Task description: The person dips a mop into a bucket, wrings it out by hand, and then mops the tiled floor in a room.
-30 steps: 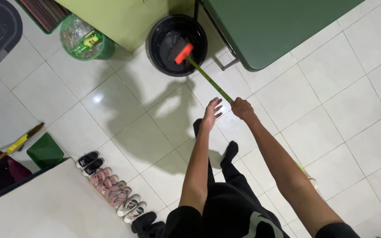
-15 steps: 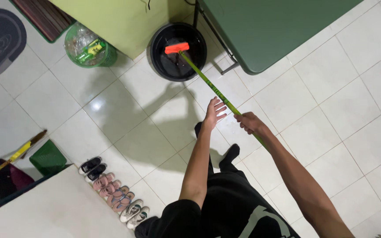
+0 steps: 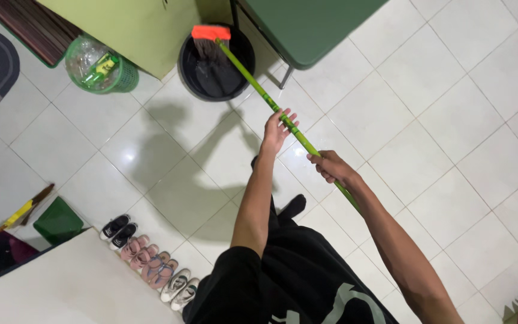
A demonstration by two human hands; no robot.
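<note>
The right hand (image 3: 331, 166) was closed around the green mop handle (image 3: 253, 78), low on the shaft, its grip clamped firm. The left hand (image 3: 277, 129) had come onto the same handle higher up; a second before it had hung open beside the shaft with fingers spread, touching nothing, and now its fingers lay curled about the pole, though how tightly its grip closed could not be told from above. So the mop went from a one-handed hold to a two-handed one. The mop's orange head (image 3: 211, 32) had also shifted: earlier it sat low inside the black bucket (image 3: 190, 78), and now it stood at the bucket's far rim with the dark mop strands (image 3: 211, 60) hanging down into the bucket below it, which reads as the mop being lifted up and out. The bucket stood on the white tiled floor (image 3: 427, 138), just beside the leg of the green table (image 3: 307, 27) and near the yellow-green cabinet (image 3: 133, 30). A green wastebasket (image 3: 94, 65) full of clear plastic stood to the left of the bucket, and a row of shoes (image 3: 151, 264) lay along the floor by a white surface, well apart from the hands.
</note>
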